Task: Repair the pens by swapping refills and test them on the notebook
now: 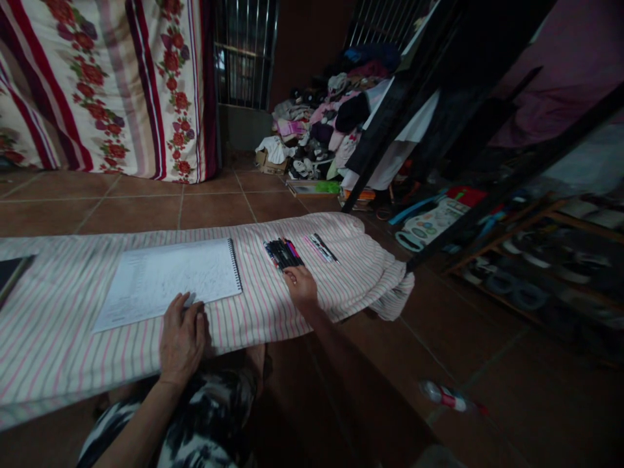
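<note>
A white spiral sketchbook [141,286] lies open on the striped cloth, its wire binding along the right side. Faint drawing or writing covers the page. My left hand [181,338] rests at the pad's near edge, fingers lying out over the paper, holding nothing. Right of the pad is a bunch of dark pens [281,252], with a purple one among them. Against their near ends is my right hand [302,287], fingers curled together; what they pinch is hidden. A few more pens [322,248] lie slightly apart to the right.
The striped cloth [63,351] covers a long low surface. A dark flat object [12,276] lies at its left end. A plastic bottle [443,395] lies on the tiled floor at right, near a shoe rack [536,260]. Clothes [336,123] are heaped behind.
</note>
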Available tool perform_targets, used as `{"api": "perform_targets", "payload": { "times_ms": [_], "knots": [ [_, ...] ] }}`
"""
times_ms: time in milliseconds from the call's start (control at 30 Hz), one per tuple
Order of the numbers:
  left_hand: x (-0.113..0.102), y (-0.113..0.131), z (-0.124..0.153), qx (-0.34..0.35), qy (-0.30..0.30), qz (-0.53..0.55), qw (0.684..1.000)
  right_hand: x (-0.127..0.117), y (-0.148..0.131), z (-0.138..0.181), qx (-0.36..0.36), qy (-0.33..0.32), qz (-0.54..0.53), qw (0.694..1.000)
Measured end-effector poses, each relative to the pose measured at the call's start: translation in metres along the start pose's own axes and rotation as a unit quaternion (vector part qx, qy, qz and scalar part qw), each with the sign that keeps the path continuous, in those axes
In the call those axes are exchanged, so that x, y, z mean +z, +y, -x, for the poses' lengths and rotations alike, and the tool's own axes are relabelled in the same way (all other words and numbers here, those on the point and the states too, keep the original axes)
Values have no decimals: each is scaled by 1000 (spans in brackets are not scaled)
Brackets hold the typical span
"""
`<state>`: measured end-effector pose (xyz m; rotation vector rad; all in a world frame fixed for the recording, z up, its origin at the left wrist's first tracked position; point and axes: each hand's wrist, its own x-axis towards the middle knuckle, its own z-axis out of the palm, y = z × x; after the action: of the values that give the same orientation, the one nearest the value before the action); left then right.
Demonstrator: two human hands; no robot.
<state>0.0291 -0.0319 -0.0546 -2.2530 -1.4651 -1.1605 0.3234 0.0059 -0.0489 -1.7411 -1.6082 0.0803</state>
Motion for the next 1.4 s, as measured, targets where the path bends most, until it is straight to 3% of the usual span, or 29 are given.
{"api": "perform_targets", "payload": {
  "times_ms": [133, 333, 500, 733, 1067, 1400],
  "knots": [
    [0, 0, 0, -6, -1, -1, 1000, -2, -3, -14, -27, 7, 64, 998],
    [0, 3, 0, -14, -7, 13, 1000, -4, -10, -54, -62, -72, 137, 986],
    [0, 4, -1, -29, -12, 25, 999, 14, -23, -88, -61, -143, 186, 970],
    [2, 5, -1, -47, -20, 29, 998, 43, -27, -121, -34, -177, 202, 963],
    [0, 7, -4, -58, -15, 41, 997, 43, -18, -126, -36, -186, 184, 964],
    [0, 6, -4, -46, -13, 26, 999, 38, -11, -126, -63, -142, 120, 981]
  ]
}}
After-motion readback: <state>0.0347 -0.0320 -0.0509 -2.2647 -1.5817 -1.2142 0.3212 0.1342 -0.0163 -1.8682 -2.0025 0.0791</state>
